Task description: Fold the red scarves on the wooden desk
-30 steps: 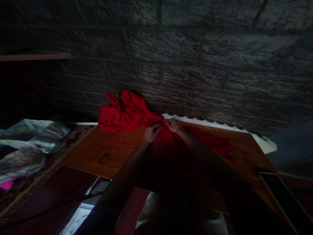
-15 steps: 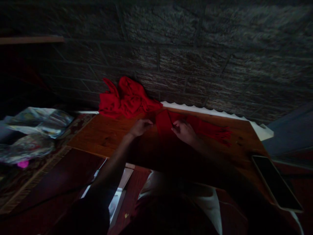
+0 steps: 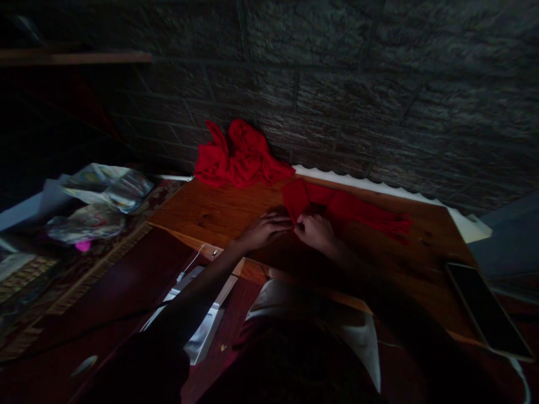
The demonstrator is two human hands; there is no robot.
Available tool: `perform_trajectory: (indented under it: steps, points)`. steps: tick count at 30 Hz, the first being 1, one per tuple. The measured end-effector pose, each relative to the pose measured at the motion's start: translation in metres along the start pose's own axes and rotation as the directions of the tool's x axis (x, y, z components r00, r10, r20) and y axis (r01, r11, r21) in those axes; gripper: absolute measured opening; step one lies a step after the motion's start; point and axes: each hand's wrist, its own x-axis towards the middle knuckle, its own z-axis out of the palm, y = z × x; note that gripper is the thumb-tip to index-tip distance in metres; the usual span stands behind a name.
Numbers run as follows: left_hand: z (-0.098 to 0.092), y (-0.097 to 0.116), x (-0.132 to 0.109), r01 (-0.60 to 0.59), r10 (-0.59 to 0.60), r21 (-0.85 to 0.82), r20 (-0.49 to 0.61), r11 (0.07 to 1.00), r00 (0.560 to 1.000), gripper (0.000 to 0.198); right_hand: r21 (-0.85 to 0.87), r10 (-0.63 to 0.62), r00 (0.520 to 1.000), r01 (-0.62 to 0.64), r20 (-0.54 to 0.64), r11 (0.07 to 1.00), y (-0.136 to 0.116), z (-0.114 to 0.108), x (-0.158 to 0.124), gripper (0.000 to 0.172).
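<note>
Ahead, your wooden table point(image 3: 210, 210) stands against the dark brick wall point(image 3: 357, 84). The red scarf point(image 3: 297, 197) runs from a crumpled heap at the far left to a fringed end at the right, with a folded flap in the middle. Your left hand point(image 3: 266, 228) lies flat, fingers stretched right, touching the flap's near edge. Your right hand point(image 3: 316, 232) is curled just beside it, fingertips at the same edge; the dim light hides whether they pinch the cloth. A dark phone point(image 3: 484, 311) lies near right.

Dim stone-brick wall point(image 3: 379, 84) behind wooden table point(image 3: 210, 210)
</note>
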Motion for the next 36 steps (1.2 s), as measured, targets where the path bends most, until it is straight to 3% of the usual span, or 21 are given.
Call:
perform_trajectory:
  steps: [6,15,19,22,24,26,28,32,34,36]
  points:
    - [0.005,0.009,-0.002,-0.04,0.039,0.017,0.046,0.999,0.998,0.031,0.194,-0.138,0.99,0.141,-0.033,0.971,0.015,0.009,0.004,0.023]
    - [0.008,0.011,-0.011,-0.022,0.0,0.198,0.109,0.98,0.994,0.041,0.394,-0.306,0.947,0.318,-0.096,0.862,0.025,0.017,-0.002,0.022]
    - [0.002,0.002,-0.009,0.086,-0.086,0.164,-0.007,0.983,0.996,0.039,0.351,-0.195,0.959,0.258,-0.204,0.9,0.035,0.017,-0.003,0.026]
    - [0.003,0.001,-0.002,0.198,-0.198,-0.002,-0.076,0.98,0.977,0.033,0.305,-0.059,0.967,0.136,-0.248,0.942,0.042,0.019,-0.001,0.032]
    - [0.006,0.003,0.007,0.329,-0.36,-0.244,-0.095,0.912,0.928,0.032,0.304,-0.058,0.969,0.132,-0.241,0.943,0.043,0.023,0.0,0.035]
    - [0.007,0.006,0.018,0.451,-0.54,-0.51,-0.032,0.733,0.841,0.035,0.313,-0.091,0.965,0.167,-0.244,0.935,0.041,0.027,0.001,0.034]
    - [0.007,0.007,0.031,0.507,-0.634,-0.673,0.073,0.539,0.77,0.041,0.332,-0.106,0.959,0.192,-0.261,0.923,0.039,0.03,0.0,0.033]
    - [0.005,0.005,0.053,0.622,-0.73,-0.698,0.209,0.355,0.651,0.035,0.401,-0.098,0.958,0.204,-0.269,0.893,0.052,0.022,-0.001,0.036]
    - [0.005,0.004,0.059,0.668,-0.771,-0.67,0.222,0.324,0.596,0.028,0.42,-0.067,0.961,0.179,-0.267,0.89,0.07,0.009,0.002,0.036]
    - [0.005,0.004,0.061,0.678,-0.786,-0.659,0.21,0.325,0.581,0.023,0.381,-0.013,0.956,0.13,-0.293,0.915,0.093,-0.006,0.007,0.037]
